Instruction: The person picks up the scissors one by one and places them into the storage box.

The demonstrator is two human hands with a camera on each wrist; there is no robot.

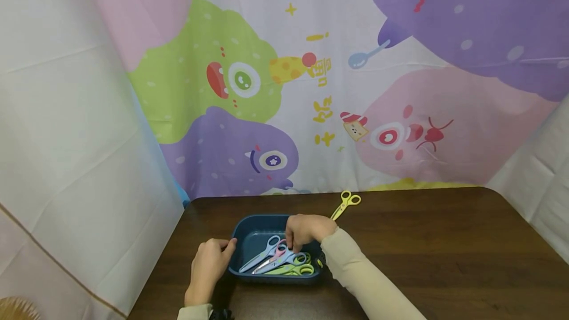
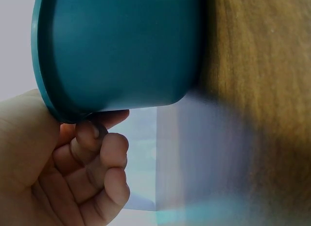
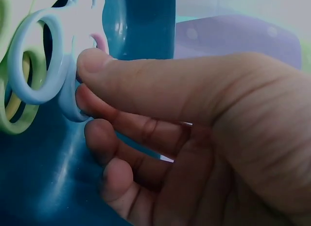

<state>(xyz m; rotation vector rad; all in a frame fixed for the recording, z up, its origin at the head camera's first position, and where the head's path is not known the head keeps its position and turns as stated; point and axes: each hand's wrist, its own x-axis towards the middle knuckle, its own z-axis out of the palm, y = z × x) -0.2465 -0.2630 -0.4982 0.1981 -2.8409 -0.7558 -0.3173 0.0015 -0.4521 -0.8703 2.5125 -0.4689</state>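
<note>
My left hand (image 1: 208, 261) holds the near-left rim of a dark blue plastic basket (image 1: 254, 237); in the left wrist view its thumb lies out of sight and its fingers curl under the rim. Reaching into the basket from the right, my right hand (image 1: 306, 228) pinches the handle of light blue scissors (image 3: 65, 51) between thumb and index finger. Around them lie another pair of light blue scissors (image 1: 261, 257), pink scissors (image 1: 279, 250) partly covered, and green scissors (image 1: 304, 269). Something yellow shows behind the green handle in the right wrist view.
Yellow scissors (image 1: 342, 207) lie on the dark wooden table (image 1: 426, 246) beyond my right wrist, near the back edge. A cartoon-printed curtain (image 1: 249, 162) hangs right behind the table, with a white cloth (image 1: 66, 137) at the left.
</note>
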